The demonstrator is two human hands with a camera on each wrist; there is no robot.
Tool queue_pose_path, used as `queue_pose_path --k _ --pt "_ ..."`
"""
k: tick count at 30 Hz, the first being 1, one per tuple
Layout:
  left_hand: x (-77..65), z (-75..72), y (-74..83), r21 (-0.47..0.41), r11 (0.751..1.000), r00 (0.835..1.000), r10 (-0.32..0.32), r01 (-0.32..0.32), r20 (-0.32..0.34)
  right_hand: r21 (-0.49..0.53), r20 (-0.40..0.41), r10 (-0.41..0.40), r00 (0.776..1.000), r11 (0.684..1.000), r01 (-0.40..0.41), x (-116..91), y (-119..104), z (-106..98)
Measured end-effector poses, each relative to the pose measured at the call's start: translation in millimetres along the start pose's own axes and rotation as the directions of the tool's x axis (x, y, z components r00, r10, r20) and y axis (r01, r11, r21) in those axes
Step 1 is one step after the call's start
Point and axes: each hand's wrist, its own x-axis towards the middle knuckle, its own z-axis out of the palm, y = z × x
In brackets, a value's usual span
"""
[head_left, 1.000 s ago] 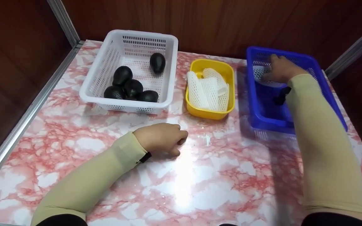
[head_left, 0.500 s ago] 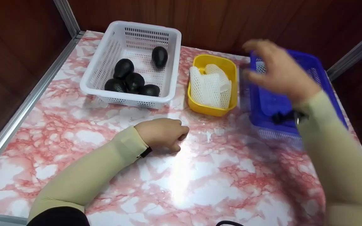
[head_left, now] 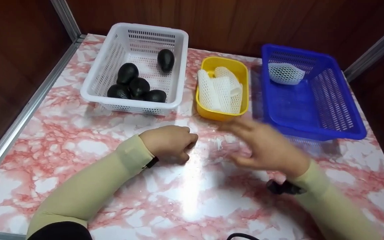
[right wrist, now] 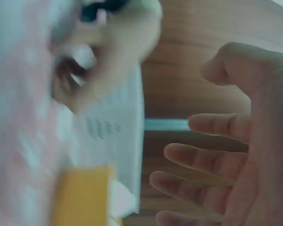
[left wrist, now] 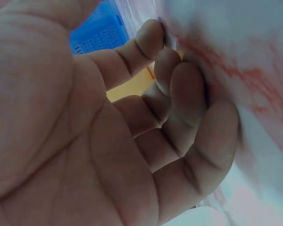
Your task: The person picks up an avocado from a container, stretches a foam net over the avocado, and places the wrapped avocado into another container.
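My left hand rests on the marbled table, fingers loosely curled with fingertips on the surface; its palm in the left wrist view holds nothing. My right hand, blurred, hovers over the table in front of the yellow tub, fingers spread and nothing in them. White foam net sleeves lie in the tub. At the back left of the blue basket sits an avocado in a foam net sleeve. Several bare dark avocados lie in the white basket.
The white basket stands back left, the yellow tub in the middle and the blue basket back right. A wooden panel closes off the rear, with metal rails along the sides. A black cable shows at the front edge.
My right hand has come out of the blue basket and moved left and toward me over the table. The sleeved avocado stays behind in the basket. My left hand has stayed in place.
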Motion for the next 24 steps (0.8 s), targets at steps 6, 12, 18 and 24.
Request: queue_pose_path --k 6,12,18,24 --pt "6.8 0.4 1.2 0.024 1.000 1.000 -0.013 0.012 0.028 -0.034 0.117 -0.001 0.993 0.999 0.005 -6.3 -8.5 35.2" --pt "5.2 0.5 1.2 0.028 0.999 1.000 -0.024 0.023 0.018 -0.034 0.163 -0.006 0.987 0.999 0.011 -5.3 -9.7 46.7" --pt "4.0 1.1 2.7 0.024 1.000 1.000 -0.017 0.017 -0.002 -0.052 0.186 -0.019 0.982 0.998 0.029 -6.7 -13.6 47.9" --pt "3.3 0.3 5.4 0.031 0.999 1.000 -0.026 0.026 0.002 -0.072 0.172 -0.043 0.984 0.996 0.056 -7.0 -16.4 47.8"
